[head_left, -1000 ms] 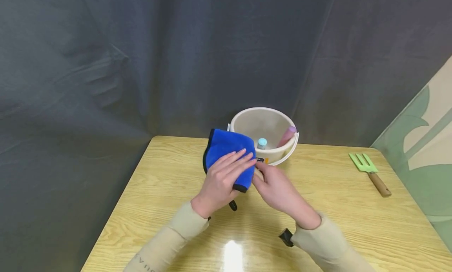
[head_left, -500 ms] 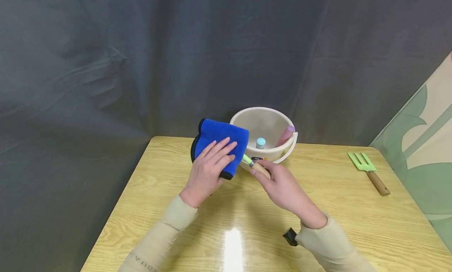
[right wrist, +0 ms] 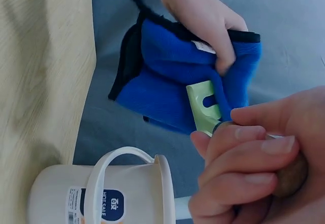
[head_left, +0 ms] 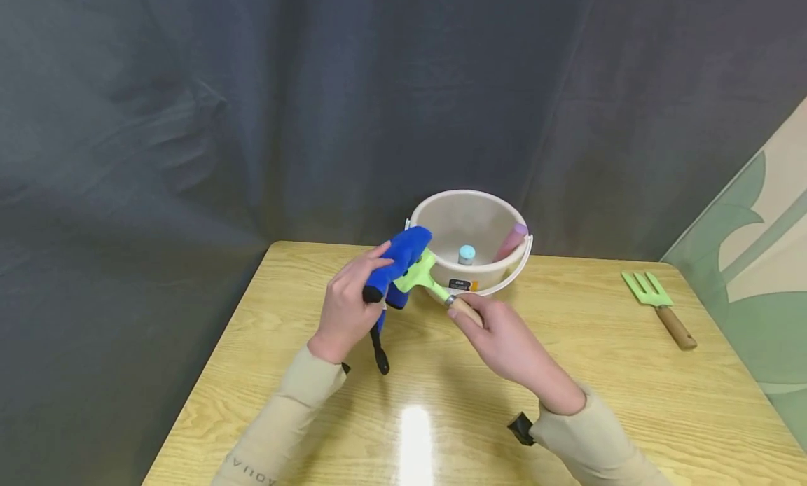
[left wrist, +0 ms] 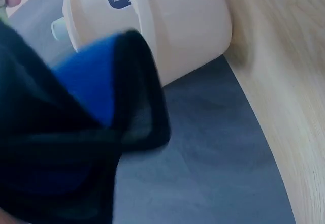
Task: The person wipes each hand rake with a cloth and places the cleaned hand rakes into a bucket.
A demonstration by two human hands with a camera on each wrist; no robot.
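Note:
My left hand [head_left: 349,297] grips a folded blue towel [head_left: 403,251] with black edging. The towel wraps the green slotted head of a garden tool [head_left: 419,272]; a black hanging loop [head_left: 380,356] dangles below it. My right hand [head_left: 513,339] holds the tool by its wooden handle [head_left: 466,309], fingers curled round it. In the right wrist view, gaps like those between tines show in the green head [right wrist: 200,104], while its tips are hidden in the towel. Dark, blurred towel edging [left wrist: 137,92] fills much of the left wrist view.
Behind the hands stands a cream bucket [head_left: 488,279] with a white handle. In it are a thing with a light-blue cap [head_left: 466,252] and a purple-pink one [head_left: 512,242]. A green garden fork [head_left: 656,300] lies at the right on the wooden table [head_left: 599,374]. Dark cloth [head_left: 391,108] hangs behind.
The left hand has moved left and turned, drawing the towel partly off, so the green head shows. The right hand has shifted slightly right. The bucket and fork have stayed put.

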